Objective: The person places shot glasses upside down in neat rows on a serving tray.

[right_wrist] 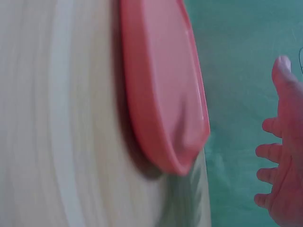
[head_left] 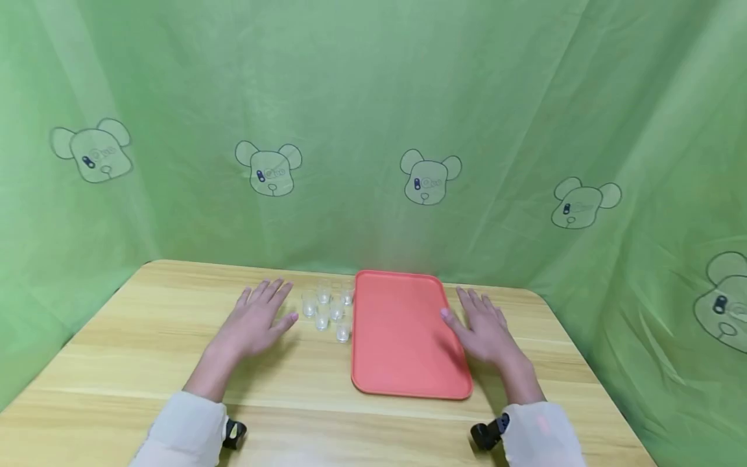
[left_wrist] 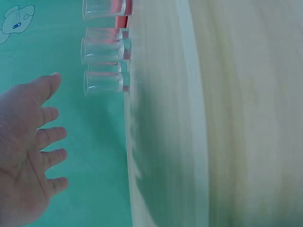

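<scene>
Several small clear glasses [head_left: 322,316] stand upright in a cluster left of a red tray [head_left: 408,337]. The tray lies flat on the wooden table with nothing on it. My left hand [head_left: 252,324] hovers over the table to the left of the glasses, fingers straight and spread, holding nothing. In the left wrist view its thumb is nearest a glass [left_wrist: 105,83], with a gap between them. Over the tray's right edge is my right hand [head_left: 483,331], palm down with spread fingers and holding nothing. The right wrist view shows it apart from the tray [right_wrist: 142,94].
The wooden table [head_left: 292,415] has rounded far corners. A green curtain [head_left: 350,97] printed with bear heads hangs behind and along both sides. Each wrist wears a black device [head_left: 489,433] below a white sleeve [head_left: 543,431].
</scene>
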Available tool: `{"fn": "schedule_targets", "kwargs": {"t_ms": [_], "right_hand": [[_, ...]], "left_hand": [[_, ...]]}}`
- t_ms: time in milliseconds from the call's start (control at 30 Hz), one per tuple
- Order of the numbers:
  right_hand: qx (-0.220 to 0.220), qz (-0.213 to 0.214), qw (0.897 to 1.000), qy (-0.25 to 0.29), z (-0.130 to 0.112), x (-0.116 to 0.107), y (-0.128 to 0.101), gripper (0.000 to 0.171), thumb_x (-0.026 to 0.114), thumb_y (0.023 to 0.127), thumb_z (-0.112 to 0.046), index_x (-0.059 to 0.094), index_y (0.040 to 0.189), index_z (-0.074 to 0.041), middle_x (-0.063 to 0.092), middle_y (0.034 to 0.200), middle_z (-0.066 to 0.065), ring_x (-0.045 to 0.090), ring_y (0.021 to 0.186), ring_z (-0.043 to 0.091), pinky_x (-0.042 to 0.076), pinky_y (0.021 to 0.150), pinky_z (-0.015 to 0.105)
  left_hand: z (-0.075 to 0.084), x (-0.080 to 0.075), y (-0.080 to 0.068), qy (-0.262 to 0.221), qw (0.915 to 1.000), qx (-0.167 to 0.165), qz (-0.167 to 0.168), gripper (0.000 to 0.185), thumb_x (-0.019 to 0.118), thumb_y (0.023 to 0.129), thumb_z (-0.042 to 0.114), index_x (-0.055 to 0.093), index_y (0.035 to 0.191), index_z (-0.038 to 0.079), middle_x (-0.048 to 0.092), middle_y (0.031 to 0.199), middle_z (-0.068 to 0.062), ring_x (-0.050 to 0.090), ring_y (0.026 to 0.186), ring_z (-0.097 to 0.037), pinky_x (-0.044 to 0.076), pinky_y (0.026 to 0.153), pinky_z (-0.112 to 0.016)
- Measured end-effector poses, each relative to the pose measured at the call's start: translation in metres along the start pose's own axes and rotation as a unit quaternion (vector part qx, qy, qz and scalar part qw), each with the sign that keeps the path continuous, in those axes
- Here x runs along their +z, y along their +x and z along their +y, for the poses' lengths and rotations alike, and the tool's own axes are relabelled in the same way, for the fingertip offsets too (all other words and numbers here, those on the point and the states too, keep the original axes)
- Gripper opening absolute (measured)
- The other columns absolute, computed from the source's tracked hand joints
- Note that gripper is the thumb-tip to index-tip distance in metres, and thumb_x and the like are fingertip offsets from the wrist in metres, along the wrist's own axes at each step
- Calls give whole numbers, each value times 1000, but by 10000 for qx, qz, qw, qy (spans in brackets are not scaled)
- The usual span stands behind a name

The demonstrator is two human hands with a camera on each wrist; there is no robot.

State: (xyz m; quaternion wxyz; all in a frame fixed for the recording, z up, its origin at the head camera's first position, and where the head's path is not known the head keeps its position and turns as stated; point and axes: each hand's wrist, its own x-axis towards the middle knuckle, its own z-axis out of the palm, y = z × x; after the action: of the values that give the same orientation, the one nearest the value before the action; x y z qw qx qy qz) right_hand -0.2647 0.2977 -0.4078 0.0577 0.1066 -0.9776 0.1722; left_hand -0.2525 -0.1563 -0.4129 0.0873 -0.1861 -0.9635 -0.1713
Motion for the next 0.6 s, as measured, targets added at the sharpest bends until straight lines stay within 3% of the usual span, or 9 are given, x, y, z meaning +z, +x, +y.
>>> {"fn": "schedule_targets", "kwargs": {"t_ms": [267, 400, 600], "right_hand": [[-16, 74, 9938, 1106, 1, 12, 9, 78, 39, 109, -50, 24, 157, 9, 26, 159, 35, 20, 148, 54, 18, 119, 64], [234, -47, 9905, 1354, 4, 18, 12, 79, 39, 108, -53, 24, 158, 7, 31, 157, 35, 26, 146, 53, 22, 119, 62], [666, -211, 9832, 1686, 8, 26, 13, 75, 47, 107, -49, 32, 155, 7, 50, 144, 34, 49, 133, 48, 40, 110, 59]], "left_hand": [[1, 5, 9, -98, 9999, 65, -51, 72, 57, 104, 41, 30, 160, 5, 28, 164, -22, 25, 150, -47, 16, 121, -63], [0, 8, 16, -61, 9999, 115, -81, 72, 61, 102, 38, 32, 159, 5, 31, 162, -23, 28, 148, -48, 19, 120, -63], [0, 10, 24, -104, 9996, 115, -219, 74, 64, 101, 36, 32, 159, 4, 32, 161, -24, 30, 147, -48, 22, 119, -62]]}}
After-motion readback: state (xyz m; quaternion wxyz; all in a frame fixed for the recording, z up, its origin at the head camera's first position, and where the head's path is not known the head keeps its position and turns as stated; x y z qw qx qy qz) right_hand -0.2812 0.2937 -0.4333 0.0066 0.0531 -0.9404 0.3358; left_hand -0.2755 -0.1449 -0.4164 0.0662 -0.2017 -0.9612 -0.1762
